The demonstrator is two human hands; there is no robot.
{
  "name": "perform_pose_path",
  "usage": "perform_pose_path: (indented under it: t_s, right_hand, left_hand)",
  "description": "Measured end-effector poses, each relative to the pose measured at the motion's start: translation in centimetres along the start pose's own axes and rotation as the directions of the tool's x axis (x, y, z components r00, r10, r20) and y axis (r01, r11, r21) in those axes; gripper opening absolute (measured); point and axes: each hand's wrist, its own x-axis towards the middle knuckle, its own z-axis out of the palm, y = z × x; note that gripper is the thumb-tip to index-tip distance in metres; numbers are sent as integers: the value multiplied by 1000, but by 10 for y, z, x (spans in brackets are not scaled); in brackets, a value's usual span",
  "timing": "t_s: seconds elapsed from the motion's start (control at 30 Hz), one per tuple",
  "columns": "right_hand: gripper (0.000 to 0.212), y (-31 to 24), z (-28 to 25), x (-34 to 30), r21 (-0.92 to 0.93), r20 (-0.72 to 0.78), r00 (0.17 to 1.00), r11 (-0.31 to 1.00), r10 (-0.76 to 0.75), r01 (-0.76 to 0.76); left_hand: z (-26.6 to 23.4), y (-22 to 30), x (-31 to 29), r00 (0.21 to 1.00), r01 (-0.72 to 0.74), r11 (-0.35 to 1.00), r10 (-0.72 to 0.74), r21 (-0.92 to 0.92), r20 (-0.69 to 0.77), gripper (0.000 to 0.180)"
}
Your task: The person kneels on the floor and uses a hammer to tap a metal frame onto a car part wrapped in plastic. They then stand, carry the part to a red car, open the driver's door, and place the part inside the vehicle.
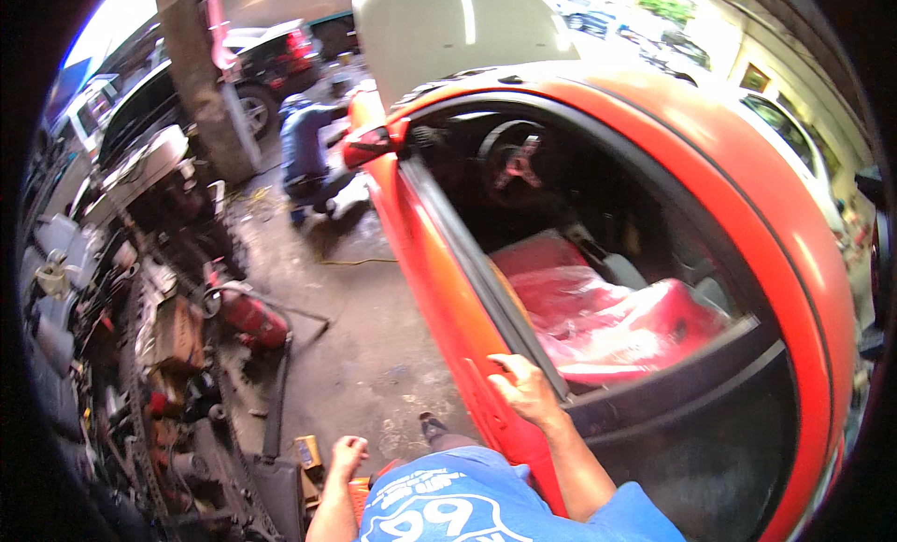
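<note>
My right hand (525, 390) is at the red car's door (439, 290), over the top edge by the window opening. Its thumb and fingers are apart, and nothing shows between them. Through the window opening I see a seat under a clear plastic cover (598, 322) and a dark steering wheel (514, 164) with metal spokes. Down at my left side, away from the car, my left hand (348, 456) hangs with loosely bent fingers and nothing visible in it. A small yellow box (308, 450) lies near that hand.
Car parts and metal scraps crowd the left side, with a red cylinder (252, 318) among them. A person in blue (304, 149) crouches by the car's front. The pale hood (462, 37) is raised. A yellow cord (355, 261) crosses the concrete floor (364, 346).
</note>
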Motion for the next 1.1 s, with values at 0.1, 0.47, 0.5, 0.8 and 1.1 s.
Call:
perform_pose_path:
  t_s: [0.1, 0.47, 0.5, 0.8, 1.1]
  right_hand:
    - [38, 11, 17, 33, 6, -90, 994, 998, 66, -65]
    - [54, 30, 42, 63, -459, -167, 963, 847, 212, -266]
    - [55, 32, 43, 66, -464, -164, 955, 834, 249, -297]
    - [57, 39, 40, 55, -394, -90, 927, 841, 365, -370]
    - [58, -35, 65, -28, -285, 239, 812, 838, 532, -465]
  left_hand:
    - [-3, -25, -20, 954, 244, 892, -292, 382, 72, 61]
    - [-56, -59, 9, 858, 511, 842, -510, 173, -53, 51]
    - [-53, -45, 23, 884, 467, 869, -466, 161, -49, 49]
    - [-45, 60, 101, 993, -106, 875, 120, 472, 0, 35]
    - [-87, 33, 63, 940, 245, 967, -220, -68, 260, 24]
